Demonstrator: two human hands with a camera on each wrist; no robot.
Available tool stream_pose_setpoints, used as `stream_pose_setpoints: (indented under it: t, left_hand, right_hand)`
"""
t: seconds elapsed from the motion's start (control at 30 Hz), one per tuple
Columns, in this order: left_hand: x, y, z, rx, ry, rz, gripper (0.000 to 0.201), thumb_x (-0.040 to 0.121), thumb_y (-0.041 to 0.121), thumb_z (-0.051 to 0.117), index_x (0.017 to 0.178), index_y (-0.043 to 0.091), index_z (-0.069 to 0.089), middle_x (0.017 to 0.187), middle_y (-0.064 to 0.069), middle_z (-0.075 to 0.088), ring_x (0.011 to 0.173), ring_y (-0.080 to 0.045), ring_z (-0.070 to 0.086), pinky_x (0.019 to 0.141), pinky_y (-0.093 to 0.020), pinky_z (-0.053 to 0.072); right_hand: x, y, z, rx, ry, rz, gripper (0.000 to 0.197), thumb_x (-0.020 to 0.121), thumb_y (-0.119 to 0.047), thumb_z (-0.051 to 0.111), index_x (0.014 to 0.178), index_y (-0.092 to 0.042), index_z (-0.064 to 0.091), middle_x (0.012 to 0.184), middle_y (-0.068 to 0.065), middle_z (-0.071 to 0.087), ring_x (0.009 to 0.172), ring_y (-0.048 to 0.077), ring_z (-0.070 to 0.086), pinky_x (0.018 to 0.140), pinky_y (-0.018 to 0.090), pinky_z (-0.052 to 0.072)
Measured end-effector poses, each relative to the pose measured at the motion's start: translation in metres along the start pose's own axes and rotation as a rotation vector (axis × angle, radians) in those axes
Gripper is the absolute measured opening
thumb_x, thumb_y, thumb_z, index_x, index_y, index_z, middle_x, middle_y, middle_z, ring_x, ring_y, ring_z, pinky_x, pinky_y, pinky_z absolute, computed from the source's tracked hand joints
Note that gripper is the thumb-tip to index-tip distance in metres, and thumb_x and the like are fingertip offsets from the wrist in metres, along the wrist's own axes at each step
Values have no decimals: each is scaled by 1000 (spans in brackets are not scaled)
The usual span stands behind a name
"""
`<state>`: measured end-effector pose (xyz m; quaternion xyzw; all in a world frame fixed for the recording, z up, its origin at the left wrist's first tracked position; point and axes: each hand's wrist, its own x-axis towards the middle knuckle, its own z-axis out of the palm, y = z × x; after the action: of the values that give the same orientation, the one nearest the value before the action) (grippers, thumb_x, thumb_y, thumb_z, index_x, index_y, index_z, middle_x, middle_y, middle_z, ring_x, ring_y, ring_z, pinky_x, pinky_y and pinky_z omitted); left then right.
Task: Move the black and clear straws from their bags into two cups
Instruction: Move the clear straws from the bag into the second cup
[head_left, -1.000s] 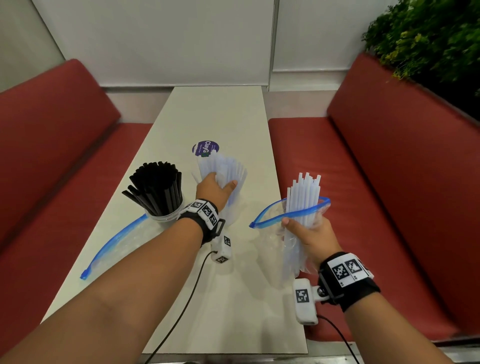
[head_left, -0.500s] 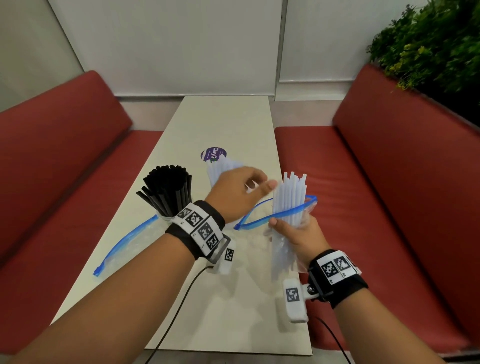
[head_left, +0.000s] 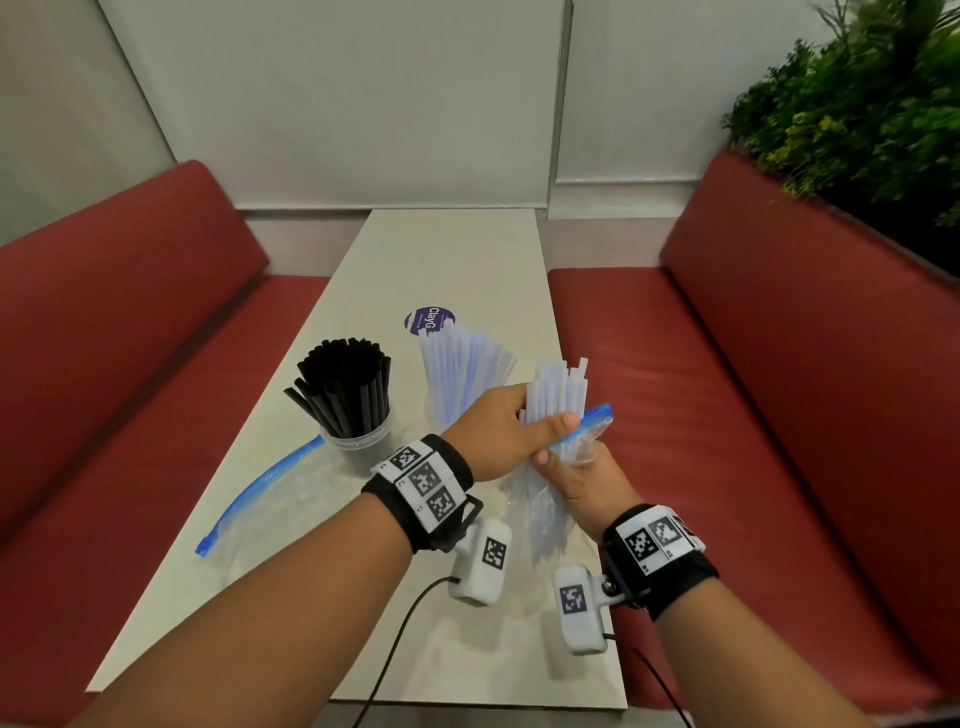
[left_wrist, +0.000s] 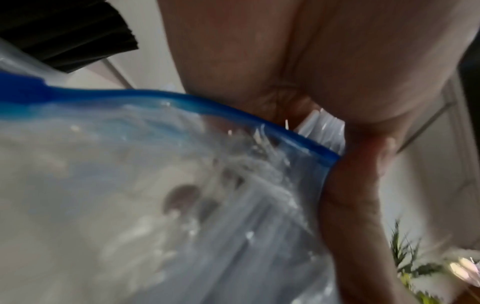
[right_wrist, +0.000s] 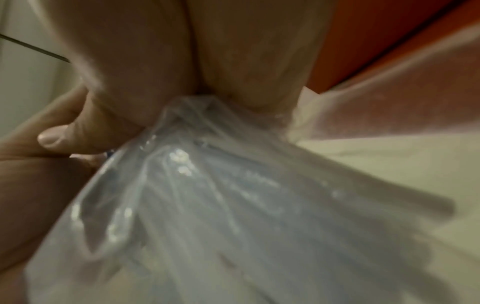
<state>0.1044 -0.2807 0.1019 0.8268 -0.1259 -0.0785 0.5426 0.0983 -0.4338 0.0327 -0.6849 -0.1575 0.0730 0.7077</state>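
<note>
Black straws (head_left: 345, 389) fill a clear cup (head_left: 358, 447) on the table's left. A second cup (head_left: 441, 410) behind my left hand holds clear straws (head_left: 462, 364). My right hand (head_left: 576, 478) grips a clear zip bag (head_left: 540, 514) with a blue seal (head_left: 592, 421), above the table's right edge. A bundle of clear straws (head_left: 558, 395) sticks up out of it. My left hand (head_left: 519, 431) has its fingers and thumb curled round that bundle just above the bag's mouth. The wrist views show the bag (left_wrist: 182, 195) (right_wrist: 221, 205) close up and blurred.
An empty zip bag (head_left: 270, 499) with a blue seal lies flat on the beige table (head_left: 467, 249), left of the cups. A round purple sticker (head_left: 428, 319) sits behind the cups. Red bench seats (head_left: 701, 389) flank the table. A green plant (head_left: 857, 104) stands at the back right.
My left hand left the cup of clear straws, moved right and closed round the straw bundle in the bag. My right hand brought the bag left, toward the cups.
</note>
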Motion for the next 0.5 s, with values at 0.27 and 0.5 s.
stream_pose_setpoints:
  t: [0.27, 0.5]
  left_hand:
    - [1, 10, -4, -46, 48, -12, 34, 92, 41, 70, 82, 9, 72, 72, 2, 72, 69, -11, 68, 72, -30, 57]
    - [0, 23, -9, -183, 23, 90, 13, 93, 25, 71, 104, 18, 72, 96, -1, 76, 93, -11, 71, 89, -23, 56]
  right_hand:
    - [4, -3, 4, -15, -16, -10, 74, 65, -74, 78, 105, -12, 73, 104, 28, 75, 105, 42, 72, 92, 54, 59]
    - [2, -10, 2, 18, -47, -11, 40, 75, -61, 79, 106, -36, 75, 117, 25, 73, 113, 40, 70, 101, 56, 54]
